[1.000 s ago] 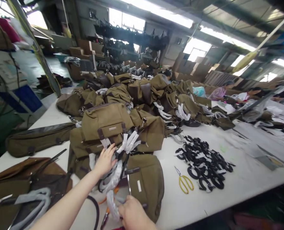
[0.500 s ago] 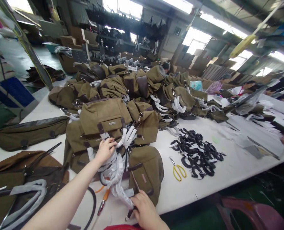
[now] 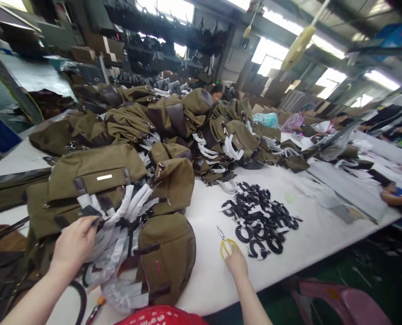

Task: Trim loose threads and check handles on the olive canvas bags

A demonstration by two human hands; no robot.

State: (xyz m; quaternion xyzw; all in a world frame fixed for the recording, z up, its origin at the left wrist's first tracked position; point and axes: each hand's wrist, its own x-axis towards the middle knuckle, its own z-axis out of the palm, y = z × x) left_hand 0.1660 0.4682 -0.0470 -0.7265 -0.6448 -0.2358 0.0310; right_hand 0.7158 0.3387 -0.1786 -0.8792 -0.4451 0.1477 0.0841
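My left hand [image 3: 75,241] is at the front of an olive canvas bag [image 3: 99,169], its fingers closed on a dark strap end [image 3: 98,222]. Around it bunch the bag's handles [image 3: 133,203], wrapped in white plastic. A second olive bag [image 3: 167,257] with a rounded end lies right of the handles. To the right, my right hand [image 3: 237,262] has its fingers closed around the yellow handles of scissors [image 3: 227,246]. The blades lie on the white table [image 3: 204,280], pointing away from me. Part of the grip is hidden behind the fingers.
Black wrapped rings [image 3: 265,216] lie in a heap beyond the scissors. A large pile of olive bags [image 3: 174,113] covers the table's far side. An orange-handled tool [image 3: 97,307] lies at the near left. A pink stool [image 3: 343,298] stands at the right; co-workers [image 3: 302,117] sit farther back.
My right hand has left the near bag's wrapped handle and moved right onto the scissors. My left hand has shifted off the handle bundle to a dark strap end. The view has swung right.
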